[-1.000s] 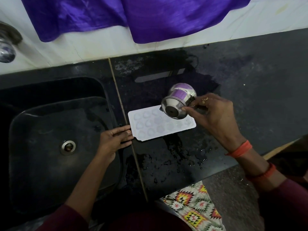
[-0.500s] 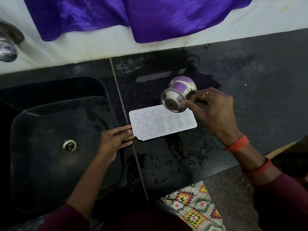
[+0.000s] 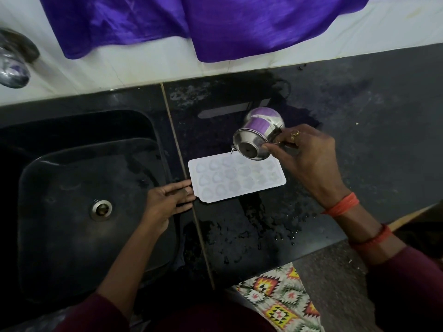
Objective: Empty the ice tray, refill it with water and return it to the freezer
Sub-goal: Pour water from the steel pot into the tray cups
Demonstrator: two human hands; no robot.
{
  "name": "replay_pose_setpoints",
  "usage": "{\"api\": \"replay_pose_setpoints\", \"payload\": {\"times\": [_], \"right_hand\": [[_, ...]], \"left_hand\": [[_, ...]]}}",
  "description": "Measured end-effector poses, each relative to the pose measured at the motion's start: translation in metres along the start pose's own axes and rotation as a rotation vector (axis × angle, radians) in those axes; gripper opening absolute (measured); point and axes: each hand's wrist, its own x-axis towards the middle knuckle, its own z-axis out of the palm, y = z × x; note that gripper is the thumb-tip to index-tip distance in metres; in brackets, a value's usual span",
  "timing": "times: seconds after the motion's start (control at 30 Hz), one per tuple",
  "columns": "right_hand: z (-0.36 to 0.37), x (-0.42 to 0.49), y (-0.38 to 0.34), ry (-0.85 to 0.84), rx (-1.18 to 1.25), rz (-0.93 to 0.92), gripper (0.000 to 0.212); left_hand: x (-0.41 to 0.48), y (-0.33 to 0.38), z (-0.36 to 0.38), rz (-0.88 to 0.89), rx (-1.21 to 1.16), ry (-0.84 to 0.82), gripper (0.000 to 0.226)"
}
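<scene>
Ice tray [image 3: 236,180] flat mid-frame on wet tabletop [image 3: 364,121] | your left hand [image 3: 165,201], fingers straight, touches its left edge | your right hand [image 3: 309,154] grips tilted steel cup [image 3: 257,137] above its top edge

A: what's in my right hand [image 3: 309,159]?
B: steel cup [image 3: 257,136], polished metal, mirror-glossy.
A: by my left hand [image 3: 167,200]?
B: ice tray [image 3: 236,182], white plastic, matt, smooth.
A: under them?
B: counter [image 3: 371,152], black stone, glossy where wet. I see the sink [image 3: 60,176] left of my left hand as dull black, its drain [image 3: 101,210] shiny metal. purple cloth [image 3: 251,27] beyond both hands, satin sheen.
</scene>
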Motion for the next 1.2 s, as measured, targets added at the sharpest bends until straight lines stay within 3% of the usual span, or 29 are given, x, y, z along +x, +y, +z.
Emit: {"api": "replay_pose_setpoints", "payload": {"times": [1.2], "right_hand": [[-0.0035,0.0063,-0.0047,0.022,0.024,-0.033,0.028]], "left_hand": [[0.0007,-0.0003,0.0,-0.001,-0.014,0.005,0.016]]}}
